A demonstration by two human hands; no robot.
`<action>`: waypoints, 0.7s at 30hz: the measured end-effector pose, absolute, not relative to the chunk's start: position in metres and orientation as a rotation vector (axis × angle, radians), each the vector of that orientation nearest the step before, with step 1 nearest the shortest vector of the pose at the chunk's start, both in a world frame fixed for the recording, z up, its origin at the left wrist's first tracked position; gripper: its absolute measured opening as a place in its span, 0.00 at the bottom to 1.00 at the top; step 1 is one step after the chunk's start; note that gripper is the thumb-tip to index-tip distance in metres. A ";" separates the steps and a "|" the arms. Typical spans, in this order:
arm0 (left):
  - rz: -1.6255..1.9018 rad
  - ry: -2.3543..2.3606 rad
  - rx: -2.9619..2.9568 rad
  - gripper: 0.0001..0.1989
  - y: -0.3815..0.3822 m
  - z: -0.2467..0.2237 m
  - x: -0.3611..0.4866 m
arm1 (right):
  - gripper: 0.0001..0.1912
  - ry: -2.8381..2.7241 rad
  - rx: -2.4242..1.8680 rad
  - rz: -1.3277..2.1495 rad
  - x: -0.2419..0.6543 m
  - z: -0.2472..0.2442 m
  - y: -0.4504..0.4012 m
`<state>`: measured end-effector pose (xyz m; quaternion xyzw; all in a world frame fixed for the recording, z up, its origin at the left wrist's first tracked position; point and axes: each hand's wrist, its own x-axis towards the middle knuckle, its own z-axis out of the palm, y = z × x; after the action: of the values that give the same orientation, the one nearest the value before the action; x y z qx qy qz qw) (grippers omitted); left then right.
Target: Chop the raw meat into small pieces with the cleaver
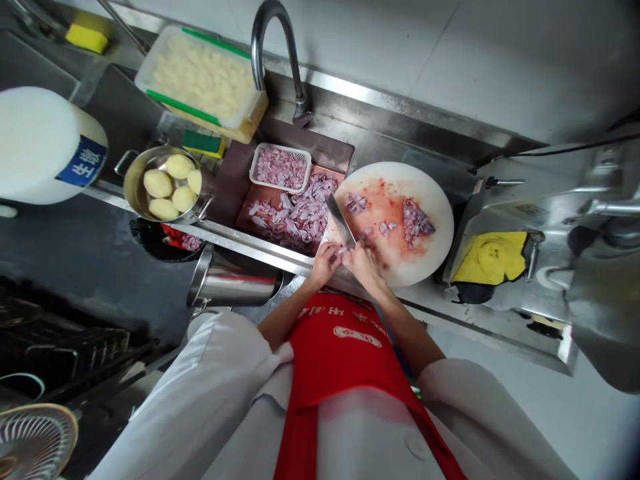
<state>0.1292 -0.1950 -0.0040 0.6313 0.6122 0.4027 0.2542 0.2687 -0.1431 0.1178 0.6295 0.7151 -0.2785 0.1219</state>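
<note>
My right hand [364, 264] is closed round the handle of a kitchen knife [342, 221], whose broad blade points away to the left over the board's edge. Close beside it, my left hand [326, 264] pinches a small pale piece of meat [341, 251] near the heel of the blade. Both hands are at the near left edge of a round white cutting board [430, 193] stained red. On the board lie a pile of purplish meat pieces [416, 223] and a smaller heap [357, 203]. Left of the board, many similar pieces [313, 213] lie in the sink.
A white basket [307, 156] of meat pieces stands in the sink under a curved faucet [257, 47]. A pot [131, 190] of peeled potatoes and a lidded plastic box [240, 120] stand to the left. A yellow cloth [487, 259] lies on metal equipment at right.
</note>
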 end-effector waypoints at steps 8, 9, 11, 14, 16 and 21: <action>1.055 1.657 1.723 0.11 -0.185 -0.005 0.132 | 0.16 2.140 1.856 -1.011 0.312 0.088 -0.120; 1.064 1.668 1.703 0.10 -0.183 -0.003 0.132 | 0.16 2.111 1.890 -0.965 0.320 0.088 -0.119; 1.080 1.676 1.668 0.09 -0.177 0.002 0.136 | 0.15 2.048 1.950 -0.866 0.335 0.090 -0.120; 1.074 1.655 1.686 0.10 -0.166 0.008 0.151 | 0.14 2.042 1.963 -0.831 0.357 0.094 -0.128; 1.044 1.658 1.777 0.12 -0.159 0.008 0.165 | 0.15 2.057 2.034 -0.827 0.375 0.097 -0.137; 0.868 1.536 2.130 0.41 -0.132 -0.001 0.210 | 0.19 1.970 2.444 -0.714 0.433 0.101 -0.173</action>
<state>0.2103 -0.1325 -0.0009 0.7566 0.5455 0.3083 0.1868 0.4328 -0.1729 0.1013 0.7587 0.6114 -0.2217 -0.0390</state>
